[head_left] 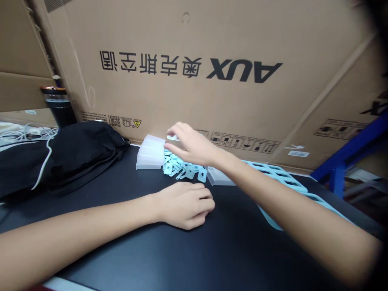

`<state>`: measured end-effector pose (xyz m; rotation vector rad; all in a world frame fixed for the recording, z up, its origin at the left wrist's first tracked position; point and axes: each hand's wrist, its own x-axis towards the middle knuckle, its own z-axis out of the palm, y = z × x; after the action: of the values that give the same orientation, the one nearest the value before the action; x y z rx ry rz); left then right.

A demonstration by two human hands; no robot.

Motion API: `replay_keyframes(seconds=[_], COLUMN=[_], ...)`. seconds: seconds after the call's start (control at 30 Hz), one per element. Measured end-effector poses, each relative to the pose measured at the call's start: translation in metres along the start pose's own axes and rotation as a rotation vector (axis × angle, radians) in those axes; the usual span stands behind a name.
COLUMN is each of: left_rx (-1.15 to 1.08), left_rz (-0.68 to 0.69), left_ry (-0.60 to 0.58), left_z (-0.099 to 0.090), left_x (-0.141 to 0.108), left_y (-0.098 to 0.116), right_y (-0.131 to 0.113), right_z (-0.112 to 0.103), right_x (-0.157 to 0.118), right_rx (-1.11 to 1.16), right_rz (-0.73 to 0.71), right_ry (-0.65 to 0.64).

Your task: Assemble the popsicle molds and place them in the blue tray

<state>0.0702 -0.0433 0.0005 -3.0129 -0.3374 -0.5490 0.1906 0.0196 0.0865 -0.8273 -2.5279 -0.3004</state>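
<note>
My left hand (186,205) rests on the black table, its fingers curled under; anything inside them is hidden. Above the heap of small light-blue plastic pieces (178,167), my right hand (192,143) reaches out with thumb and fingers apart. Nothing shows clearly between those fingers. Left of the heap, translucent white plastic cases (150,153) lie fanned against each other. Another translucent case (221,178) sits to the right of the heap, partly behind my right forearm. Light-blue frames with rectangular openings (280,178) lie farther right, also partly covered by that forearm.
A large cardboard box (188,97) with upside-down printing stands behind the table (169,258). At the left are a black cloth bag (81,153), a dark tumbler (60,107) and white cables (27,131). A blue metal post (348,149) rises at the right.
</note>
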Motion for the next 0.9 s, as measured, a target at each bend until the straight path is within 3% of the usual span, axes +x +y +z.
replay_keyframes(seconds=[0.13,0.23,0.3,0.43,0.63,0.9], left_rx=[0.065,0.058,0.039,0.011,0.001,0.009], left_rz=[0.007,-0.038,-0.074,-0.14,-0.138,-0.133], left_ry=[0.011,0.008,-0.002,-0.039,-0.054,-0.057], left_z=[-0.004,-0.004,-0.003,-0.005,-0.007,-0.005], left_x=[-0.003,-0.003,-0.003,-0.001,0.001,0.0], left_y=[-0.002,-0.003,-0.003,-0.002,-0.001,-0.002], right_y=[0.032,0.064,0.076,0.074,0.057,0.062], right_z=[-0.04,-0.045,-0.039,-0.029,-0.023,-0.012], right_x=[-0.091,-0.157,-0.183,-0.188,-0.18,-0.188], right_rx=[-0.042,-0.05,-0.029,-0.029,-0.042,0.004], right_rz=[0.292,0.572,0.653,0.623,0.598,0.651], right_ry=[0.031,-0.045,-0.133,-0.25,-0.249,-0.207])
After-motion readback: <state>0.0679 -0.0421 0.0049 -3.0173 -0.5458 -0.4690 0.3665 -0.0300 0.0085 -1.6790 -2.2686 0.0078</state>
